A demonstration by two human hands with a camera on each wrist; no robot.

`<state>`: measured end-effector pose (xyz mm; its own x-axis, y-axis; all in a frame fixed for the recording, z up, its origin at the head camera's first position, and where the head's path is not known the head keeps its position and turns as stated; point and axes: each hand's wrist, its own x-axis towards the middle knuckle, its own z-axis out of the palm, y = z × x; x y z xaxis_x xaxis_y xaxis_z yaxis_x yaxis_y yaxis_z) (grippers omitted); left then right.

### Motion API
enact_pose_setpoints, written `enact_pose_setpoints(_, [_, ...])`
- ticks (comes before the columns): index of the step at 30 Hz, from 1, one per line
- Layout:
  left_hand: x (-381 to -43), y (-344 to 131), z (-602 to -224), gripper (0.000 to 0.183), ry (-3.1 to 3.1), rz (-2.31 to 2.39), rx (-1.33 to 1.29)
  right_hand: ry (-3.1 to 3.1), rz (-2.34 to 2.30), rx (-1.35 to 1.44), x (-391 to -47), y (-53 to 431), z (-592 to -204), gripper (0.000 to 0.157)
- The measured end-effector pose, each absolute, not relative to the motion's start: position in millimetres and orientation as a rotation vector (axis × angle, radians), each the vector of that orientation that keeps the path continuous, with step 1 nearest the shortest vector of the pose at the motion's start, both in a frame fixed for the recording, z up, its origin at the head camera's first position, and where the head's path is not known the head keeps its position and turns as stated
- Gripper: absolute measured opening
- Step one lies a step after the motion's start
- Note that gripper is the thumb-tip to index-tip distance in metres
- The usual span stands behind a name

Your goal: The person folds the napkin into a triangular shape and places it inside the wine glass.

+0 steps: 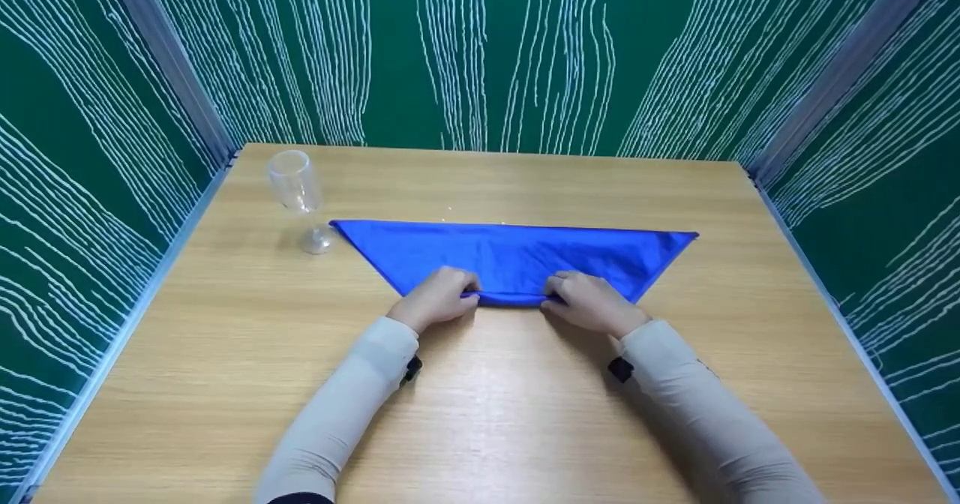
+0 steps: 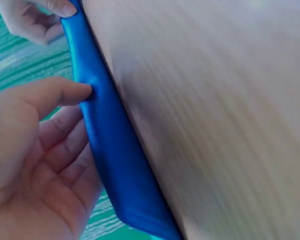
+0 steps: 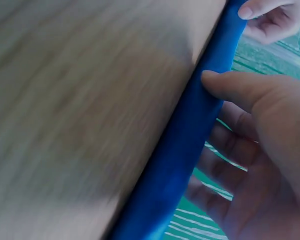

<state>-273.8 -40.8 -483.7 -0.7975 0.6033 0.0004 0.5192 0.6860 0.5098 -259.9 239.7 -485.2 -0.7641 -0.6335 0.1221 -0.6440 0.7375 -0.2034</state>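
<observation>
A blue cloth napkin [image 1: 517, 253] lies on the table, its long straight edge at the back and its shorter, folded edge toward me. On the left part of that near fold, my left hand [image 1: 441, 296] pinches the cloth between thumb and curled fingers. My right hand [image 1: 590, 301] grips the same fold farther right, with a short stretch of blue band between the hands. In the left wrist view, the thumb [image 2: 75, 92] presses on top of the folded strip [image 2: 115, 145]. The right wrist view likewise has the thumb [image 3: 230, 86] on the strip, fingers behind it.
A clear stemmed glass [image 1: 296, 185] stands upright at the back left, close to the napkin's left corner. The wooden table [image 1: 495, 414] reaches to green walls [image 1: 517, 54] with white wavy lines at the back and both sides.
</observation>
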Motion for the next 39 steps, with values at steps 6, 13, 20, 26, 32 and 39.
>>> enact_pose_setpoints(6, [-284, -44, -482, 0.019, 2.645, 0.857, 0.781, -2.965, 0.600, 0.970, -270, 243, -486, 0.008])
enact_pose_setpoints(13, [-293, -44, -482, 0.014, 2.634, 0.870, 0.665, -3.019, 0.658, 0.888, -275, 241, -488, 0.008])
enact_pose_setpoints(20, [-299, -41, -484, 0.011, 2.662, 0.875, 0.567, -2.987, 0.668, 0.895, -277, 238, -489, 0.006])
enact_pose_setpoints(26, [-301, -37, -485, 0.010, 2.711, 0.845, 0.529, -2.865, 0.536, 0.974, -280, 235, -494, 0.002])
enact_pose_setpoints(32, [-300, -35, -485, 0.010, 2.744, 0.817, 0.540, -2.845, 0.481, 0.931, -281, 234, -493, 0.004])
enact_pose_setpoints(39, [-296, -36, -486, 0.010, 2.786, 0.753, 0.602, -2.810, 0.488, 0.980, -279, 233, -491, 0.007])
